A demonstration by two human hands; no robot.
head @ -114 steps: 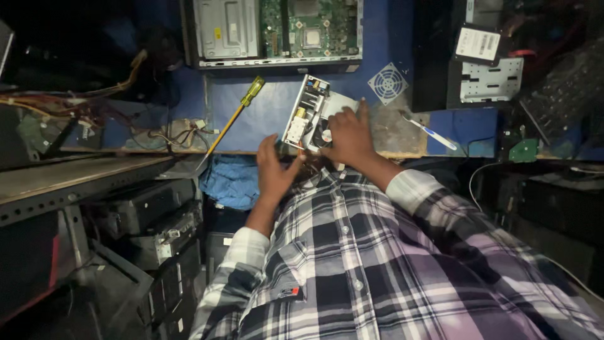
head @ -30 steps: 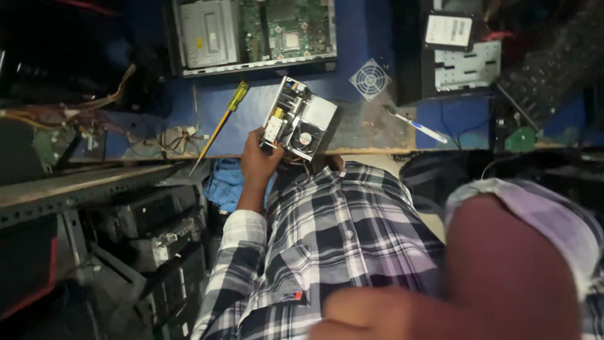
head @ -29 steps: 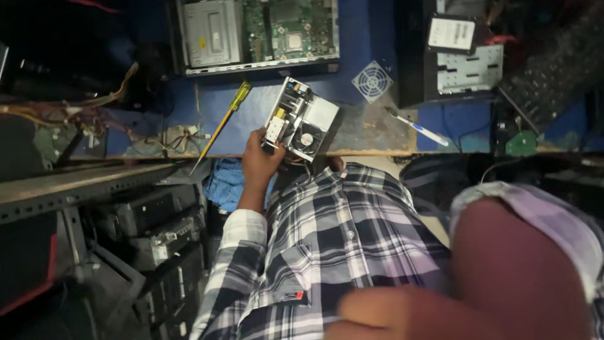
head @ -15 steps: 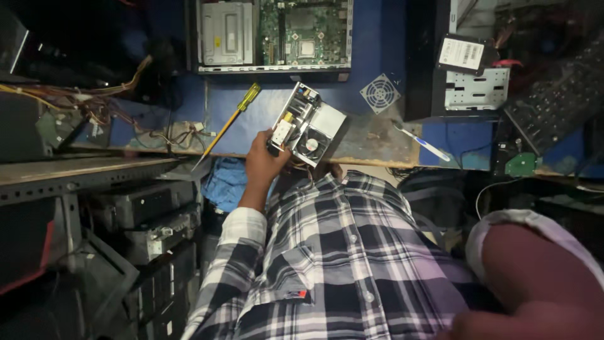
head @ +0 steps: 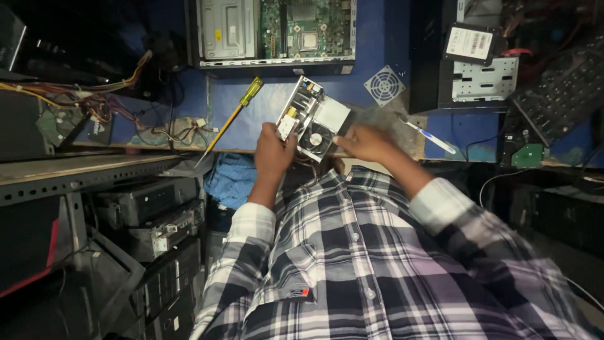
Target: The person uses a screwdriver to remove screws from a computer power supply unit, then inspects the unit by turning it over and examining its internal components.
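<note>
Left hand (head: 274,150) grips the power supply (head: 313,118) at the bench's (head: 384,135) near edge; right hand (head: 365,141), fingers curled, touches its right corner. I'd steady both sides, keeping fingers off the fan (head: 316,138).

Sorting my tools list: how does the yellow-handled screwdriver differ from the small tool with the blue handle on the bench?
The yellow-handled screwdriver lies left of the power supply unit that both hands hold; the blue-handled tool lies right of it. The screwdriver looks longer, with a thicker yellow handle; the other is slimmer and pale. The screwdriver's handle points up and right, the other tool's down and right. Both lie untouched on the blue bench.
</note>
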